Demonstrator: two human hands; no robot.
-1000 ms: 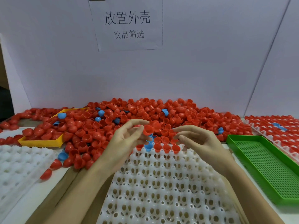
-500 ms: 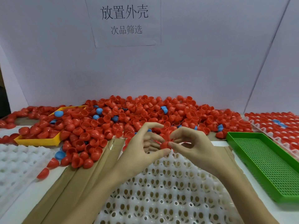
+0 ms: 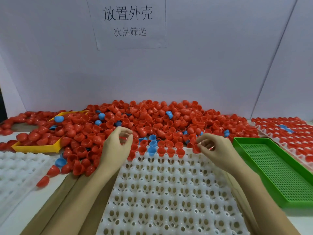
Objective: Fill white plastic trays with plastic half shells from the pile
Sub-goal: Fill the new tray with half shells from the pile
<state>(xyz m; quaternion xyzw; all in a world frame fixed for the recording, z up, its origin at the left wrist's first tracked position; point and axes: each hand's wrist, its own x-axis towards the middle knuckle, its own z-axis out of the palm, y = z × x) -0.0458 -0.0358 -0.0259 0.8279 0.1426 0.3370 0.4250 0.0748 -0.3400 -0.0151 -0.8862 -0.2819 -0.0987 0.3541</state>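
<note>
The hands have parted since a moment ago: left hand (image 3: pixel 116 146) curled, seemingly empty, at frame centre; right hand (image 3: pixel 213 148) pinches a red shell (image 3: pixel 196 148) over the white tray (image 3: pixel 169 192), ready for seating

Open white tray (image 3: pixel 169 192) in the middle: most pockets bare, only the far row taken by red and blue shells (image 3: pixel 162 150). Walled off behind by the pile of half shells (image 3: pixel 152 119), packed right up to the tray's far edge and back to the wall (image 3: pixel 203 65). Hemmed in on the right by the green perforated tray (image 3: pixel 277 170), on the left by spilled shells, a yellow tray (image 3: pixel 36 147) half buried, and a second white tray (image 3: pixel 18 168). Left hand (image 3: pixel 116 148) at the tray's far left corner, right hand (image 3: pixel 213 150) at the far right, with a clear gap between them over the filled row.
</note>
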